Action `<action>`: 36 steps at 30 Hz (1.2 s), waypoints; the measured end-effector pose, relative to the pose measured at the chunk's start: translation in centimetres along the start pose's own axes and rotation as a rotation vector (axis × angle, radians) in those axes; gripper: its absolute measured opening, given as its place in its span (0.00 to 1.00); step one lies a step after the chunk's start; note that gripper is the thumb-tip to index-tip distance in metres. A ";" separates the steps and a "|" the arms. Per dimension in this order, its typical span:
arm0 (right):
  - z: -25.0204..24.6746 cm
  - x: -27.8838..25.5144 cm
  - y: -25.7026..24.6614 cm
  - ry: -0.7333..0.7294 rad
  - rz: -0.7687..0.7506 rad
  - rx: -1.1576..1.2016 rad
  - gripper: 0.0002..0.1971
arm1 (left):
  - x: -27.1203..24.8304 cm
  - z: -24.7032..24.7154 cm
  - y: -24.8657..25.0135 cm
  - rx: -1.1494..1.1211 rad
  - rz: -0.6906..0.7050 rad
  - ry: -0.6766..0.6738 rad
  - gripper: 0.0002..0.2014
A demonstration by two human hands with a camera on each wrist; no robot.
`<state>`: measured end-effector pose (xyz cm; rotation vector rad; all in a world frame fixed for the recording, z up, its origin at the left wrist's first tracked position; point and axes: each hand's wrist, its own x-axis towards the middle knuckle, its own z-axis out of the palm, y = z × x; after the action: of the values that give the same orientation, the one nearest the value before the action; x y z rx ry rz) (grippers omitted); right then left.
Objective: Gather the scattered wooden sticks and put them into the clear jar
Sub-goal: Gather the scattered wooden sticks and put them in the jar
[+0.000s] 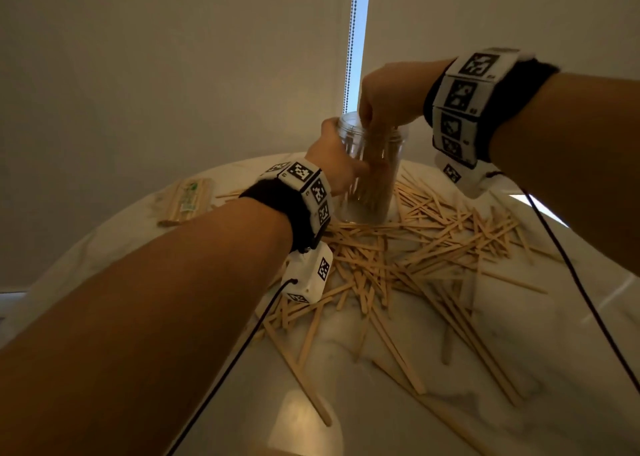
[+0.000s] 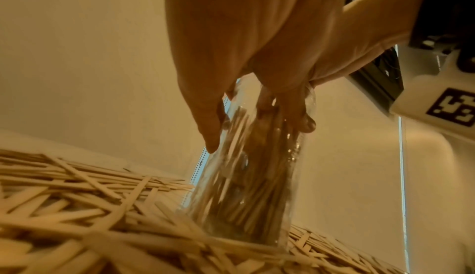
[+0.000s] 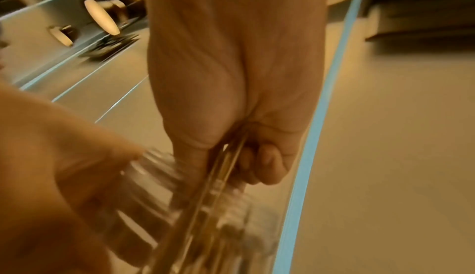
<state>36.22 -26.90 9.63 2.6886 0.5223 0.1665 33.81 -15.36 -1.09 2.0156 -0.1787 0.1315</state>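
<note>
The clear jar [image 1: 372,178] stands upright near the table's far side, holding a thick bunch of wooden sticks [image 2: 246,181]. My left hand [image 1: 337,164] grips its left wall, thumb and fingers wrapped round it [image 2: 213,116]. My right hand [image 1: 384,99] hovers over the jar's mouth, its fingers curled round a few sticks [image 3: 226,168] that point down into the jar [image 3: 159,179]. Many loose sticks [image 1: 415,251] lie scattered on the white marble table [image 1: 381,386] in front of the jar and to its right.
A wrapped pack of sticks [image 1: 187,201] lies at the table's far left. Black cables [image 1: 588,299] hang from both wrist cameras over the table. A blind with a bead chain [image 1: 350,40] hangs behind the jar.
</note>
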 end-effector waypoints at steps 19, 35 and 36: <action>6.0 -18.5 -2.9 -0.108 0.215 0.519 0.26 | -12.6 -11.0 -1.9 0.776 -0.255 -0.201 0.31; 8.2 -24.4 -9.2 -0.355 0.042 0.246 0.13 | -23.6 -14.6 -4.7 1.053 -0.265 -0.283 0.20; 8.0 -24.7 -9.2 -0.354 0.027 0.254 0.09 | -23.6 -14.2 -4.7 1.052 -0.261 -0.272 0.18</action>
<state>11.82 -31.34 -2.38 2.8780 0.4187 -0.3882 11.30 1.08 -3.06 3.0805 0.0003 -0.2793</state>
